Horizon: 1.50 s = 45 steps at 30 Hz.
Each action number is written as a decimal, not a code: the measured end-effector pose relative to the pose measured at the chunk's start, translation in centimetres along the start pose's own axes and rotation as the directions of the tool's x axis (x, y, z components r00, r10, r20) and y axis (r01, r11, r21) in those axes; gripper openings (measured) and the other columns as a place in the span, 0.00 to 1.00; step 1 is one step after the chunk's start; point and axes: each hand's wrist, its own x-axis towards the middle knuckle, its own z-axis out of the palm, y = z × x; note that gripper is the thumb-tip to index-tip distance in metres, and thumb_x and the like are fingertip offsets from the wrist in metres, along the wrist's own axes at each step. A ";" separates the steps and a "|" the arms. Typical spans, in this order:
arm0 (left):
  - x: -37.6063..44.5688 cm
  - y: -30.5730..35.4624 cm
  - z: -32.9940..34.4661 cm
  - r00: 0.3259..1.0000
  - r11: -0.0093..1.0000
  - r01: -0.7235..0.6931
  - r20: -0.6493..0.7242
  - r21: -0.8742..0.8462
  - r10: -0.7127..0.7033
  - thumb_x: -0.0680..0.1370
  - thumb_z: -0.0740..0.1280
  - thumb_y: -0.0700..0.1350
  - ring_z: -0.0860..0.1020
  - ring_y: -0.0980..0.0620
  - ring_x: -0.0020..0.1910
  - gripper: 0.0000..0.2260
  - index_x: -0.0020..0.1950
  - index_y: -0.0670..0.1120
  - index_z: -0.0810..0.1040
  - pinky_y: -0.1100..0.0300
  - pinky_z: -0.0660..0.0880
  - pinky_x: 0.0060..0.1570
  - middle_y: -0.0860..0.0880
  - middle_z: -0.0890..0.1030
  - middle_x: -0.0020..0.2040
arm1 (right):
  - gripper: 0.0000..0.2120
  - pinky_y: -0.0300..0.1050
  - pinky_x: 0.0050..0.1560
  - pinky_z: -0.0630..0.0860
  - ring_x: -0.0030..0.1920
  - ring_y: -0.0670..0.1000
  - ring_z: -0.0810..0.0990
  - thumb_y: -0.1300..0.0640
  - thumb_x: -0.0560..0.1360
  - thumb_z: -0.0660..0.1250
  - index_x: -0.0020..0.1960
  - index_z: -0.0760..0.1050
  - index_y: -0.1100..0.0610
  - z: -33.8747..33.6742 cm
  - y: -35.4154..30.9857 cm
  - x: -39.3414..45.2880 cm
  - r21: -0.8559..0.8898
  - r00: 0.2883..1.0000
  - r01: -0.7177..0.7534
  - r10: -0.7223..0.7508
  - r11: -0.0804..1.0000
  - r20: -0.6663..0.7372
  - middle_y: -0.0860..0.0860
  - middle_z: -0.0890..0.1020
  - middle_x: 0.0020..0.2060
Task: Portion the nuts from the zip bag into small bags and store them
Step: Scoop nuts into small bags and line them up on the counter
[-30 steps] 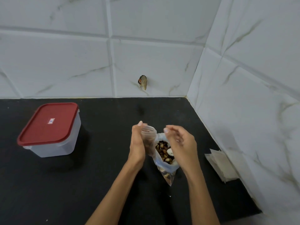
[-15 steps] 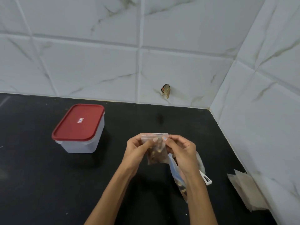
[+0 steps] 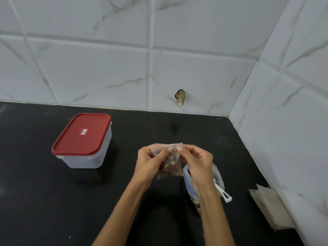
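A small clear bag [image 3: 170,161] with brown nuts in its lower half hangs above the black counter [image 3: 124,201]. My left hand [image 3: 150,162] pinches its top strip from the left, and my right hand [image 3: 197,161] pinches the same strip from the right, thumbs almost meeting. Beneath my right hand lies the larger zip bag [image 3: 217,176] of nuts, mostly hidden by the wrist. A white scoop handle [image 3: 224,193] sticks out of it toward the right.
A translucent box with a red lid [image 3: 83,135], closed, stands on the counter to the left. A stack of empty small bags [image 3: 269,208] lies at the right wall. Tiled walls close the back and right side.
A second ago my right hand was over the open zip bag while the left held the small bag. Now both hands pinch the small bag's top; the view shifted left.
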 end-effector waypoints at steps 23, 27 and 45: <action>-1.0 -1.4 0.2 0.989 0.990 0.116 -0.078 -0.074 -0.122 0.75 0.69 0.42 0.83 0.49 0.37 0.10 0.46 0.34 0.81 0.61 0.78 0.34 0.40 0.84 0.39 | 0.09 0.44 0.41 0.77 0.36 0.50 0.79 0.66 0.73 0.68 0.36 0.80 0.58 0.6 2.2 -0.8 0.165 0.982 -0.145 0.163 0.976 -0.100 0.54 0.81 0.32; -1.1 -1.6 0.0 0.985 0.987 0.144 -0.088 -0.073 -0.150 0.73 0.72 0.41 0.83 0.47 0.39 0.07 0.45 0.37 0.83 0.58 0.80 0.38 0.40 0.84 0.40 | 0.08 0.50 0.47 0.78 0.38 0.51 0.80 0.65 0.72 0.69 0.35 0.81 0.58 0.9 2.3 -1.1 0.141 0.976 -0.163 0.180 0.977 -0.120 0.54 0.82 0.32; -1.3 -2.1 -1.0 0.989 0.988 0.132 -0.074 0.076 -0.127 0.74 0.71 0.44 0.84 0.49 0.41 0.04 0.43 0.43 0.83 0.59 0.79 0.41 0.44 0.85 0.40 | 0.04 0.53 0.52 0.77 0.44 0.55 0.80 0.61 0.73 0.69 0.42 0.83 0.59 0.5 3.4 -1.4 0.041 0.978 -0.207 0.206 0.978 0.022 0.58 0.83 0.39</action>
